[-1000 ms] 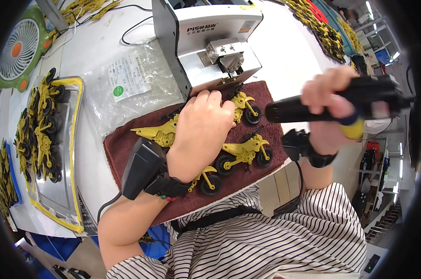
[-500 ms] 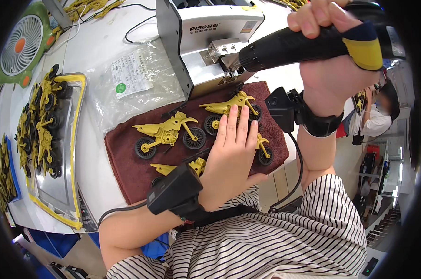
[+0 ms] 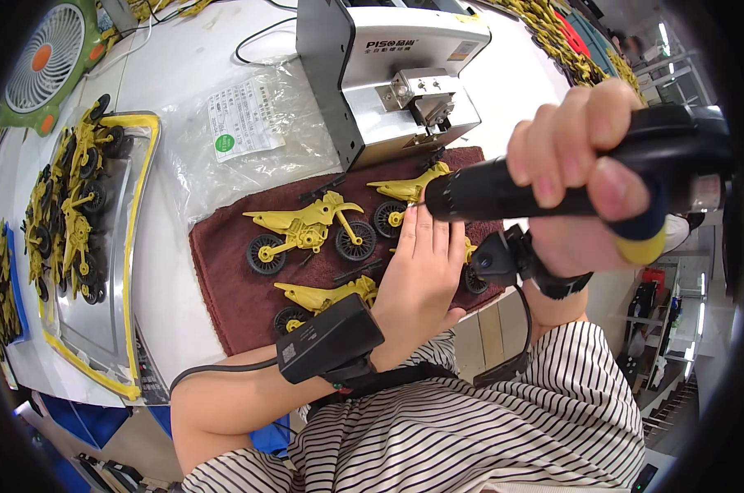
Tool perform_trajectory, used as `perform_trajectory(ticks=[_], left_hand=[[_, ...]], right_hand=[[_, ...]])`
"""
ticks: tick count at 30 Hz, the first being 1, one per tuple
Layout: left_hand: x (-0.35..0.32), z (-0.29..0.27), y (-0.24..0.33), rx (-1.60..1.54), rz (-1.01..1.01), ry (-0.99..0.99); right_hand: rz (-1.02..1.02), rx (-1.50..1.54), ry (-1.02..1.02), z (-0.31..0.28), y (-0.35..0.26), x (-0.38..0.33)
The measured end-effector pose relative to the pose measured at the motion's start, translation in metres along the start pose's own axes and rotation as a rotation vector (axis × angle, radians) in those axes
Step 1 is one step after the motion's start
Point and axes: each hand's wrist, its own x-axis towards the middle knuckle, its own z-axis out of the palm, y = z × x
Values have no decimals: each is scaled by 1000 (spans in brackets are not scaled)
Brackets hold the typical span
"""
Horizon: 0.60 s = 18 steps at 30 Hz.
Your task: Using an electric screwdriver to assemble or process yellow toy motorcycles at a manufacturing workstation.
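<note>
My right hand [image 3: 581,156] is wrapped round a black electric screwdriver [image 3: 491,187], its front end low over the far right toy motorcycle [image 3: 411,182]. That end hides part of the yellow toy and its front wheel. My left hand [image 3: 421,275] lies flat with fingers stretched out, fingertips at this toy's lower edge. Under the left hand is another yellow toy motorcycle, mostly covered. To the left, a toy motorcycle with black wheels [image 3: 306,226] lies on the brown towel [image 3: 216,255]. A nearer toy motorcycle [image 3: 322,296] is partly hidden by the black device on my left wrist.
Beyond the towel stands a grey screw feeder [image 3: 405,90]. A clear plastic bag [image 3: 302,123] lies beside it. At left, a yellow-edged tray [image 3: 132,329] holds several toy motorcycles, with a green fan [image 3: 47,62] behind. More yellow parts [image 3: 552,41] are heaped at the back right.
My right hand has brought the screwdriver from the screw feeder down and nearer, over the far right toy motorcycle. My left hand stays stretched out on the toys.
</note>
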Motion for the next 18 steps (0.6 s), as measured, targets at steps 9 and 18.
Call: perform_trajectory(ticks=[9,18], left_hand=[[-3,2,1,-202,60,140],[-6,8,-3,-303,85,237]], right_hand=[[67,-135,93,7,24,-14],[33,-15,69,5,33,-18]])
